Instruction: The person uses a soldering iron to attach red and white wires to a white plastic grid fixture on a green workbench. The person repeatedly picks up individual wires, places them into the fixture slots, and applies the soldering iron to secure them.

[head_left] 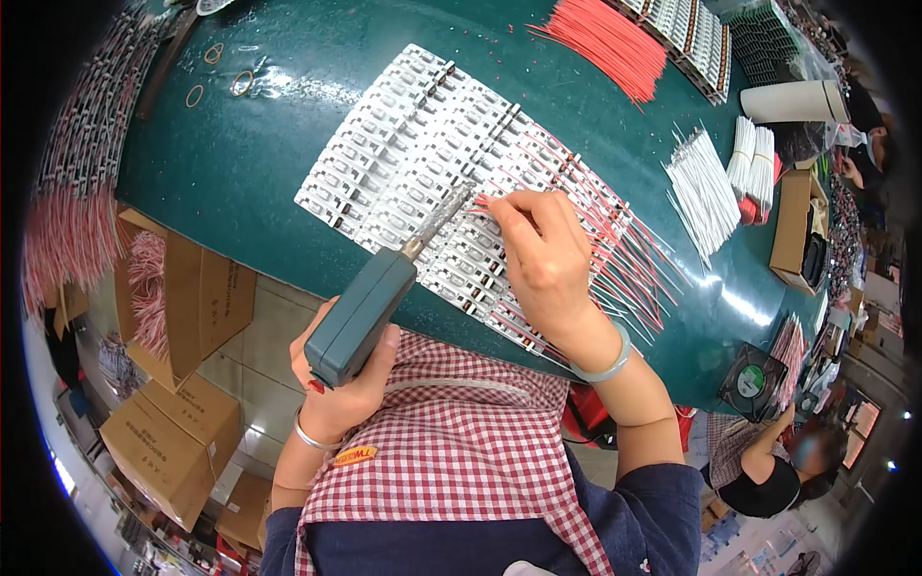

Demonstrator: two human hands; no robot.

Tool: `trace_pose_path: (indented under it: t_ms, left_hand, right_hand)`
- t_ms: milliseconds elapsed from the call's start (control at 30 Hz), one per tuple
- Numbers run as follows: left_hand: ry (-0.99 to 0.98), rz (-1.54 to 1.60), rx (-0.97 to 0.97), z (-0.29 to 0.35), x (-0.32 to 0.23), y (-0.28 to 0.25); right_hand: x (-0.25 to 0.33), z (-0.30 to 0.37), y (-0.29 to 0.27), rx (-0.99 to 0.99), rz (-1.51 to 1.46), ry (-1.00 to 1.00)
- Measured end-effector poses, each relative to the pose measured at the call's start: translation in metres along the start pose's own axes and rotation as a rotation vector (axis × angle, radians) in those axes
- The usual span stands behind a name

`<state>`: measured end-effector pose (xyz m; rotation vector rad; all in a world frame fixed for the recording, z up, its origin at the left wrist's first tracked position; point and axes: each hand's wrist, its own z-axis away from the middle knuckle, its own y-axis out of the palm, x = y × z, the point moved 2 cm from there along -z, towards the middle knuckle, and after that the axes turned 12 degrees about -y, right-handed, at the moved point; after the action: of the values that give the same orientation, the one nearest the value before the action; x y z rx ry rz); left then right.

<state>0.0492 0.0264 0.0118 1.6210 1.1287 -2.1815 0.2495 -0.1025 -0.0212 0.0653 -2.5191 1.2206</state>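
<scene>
My left hand (351, 370) is closed around the grip of a dark green soldering gun (360, 312), or a tool much like one. Its long metal tip points up and right, over a sheet of white plastic modules (384, 144) in rows. My right hand (545, 252) pinches the end of a red wire (482, 203) close to that tip. Whether more than one wire is between the fingers, I cannot tell. Red and white wires (624, 259) fan out to the right from the rows beneath and beyond my right hand.
Loose red wires (605, 48) lie at the far side of the green table (240, 144), white wires (704, 192) at the right. Rubber bands (243, 84) are at the left. Cardboard boxes (173, 442) stand below the left edge. A small fan (752, 381) and another person (778, 470) are at the right.
</scene>
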Motion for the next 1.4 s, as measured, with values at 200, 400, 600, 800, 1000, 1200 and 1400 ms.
trace_pose_path:
  t_ms: [200,400,600,800,1000,1200,1400]
  left_hand:
    - [-0.031,0.016,0.013,-0.001,-0.001,0.002]
    - [-0.066,0.007,0.025,-0.003,-0.004,0.004]
    - [-0.045,-0.027,0.025,-0.002,-0.003,0.002]
    - [-0.040,-0.011,-0.025,0.006,0.005,0.000]
    - [-0.080,0.040,-0.012,0.009,0.006,-0.003]
    - [-0.054,0.051,-0.023,0.010,0.005,-0.004]
    - [-0.008,0.032,-0.037,0.010,0.002,-0.004]
  right_hand:
    - [0.000,-0.002,0.001,0.009,0.003,-0.015]
    - [0.000,-0.004,-0.002,0.036,0.008,-0.030]
    - [-0.001,-0.005,-0.001,0.045,0.016,-0.042]
    - [0.000,-0.006,-0.002,0.038,0.027,-0.042]
    - [0.001,-0.007,-0.002,0.028,0.010,-0.032]
    - [0.003,-0.003,-0.005,-0.017,-0.014,-0.043]
    - [0.014,0.000,-0.005,-0.003,-0.054,-0.023]
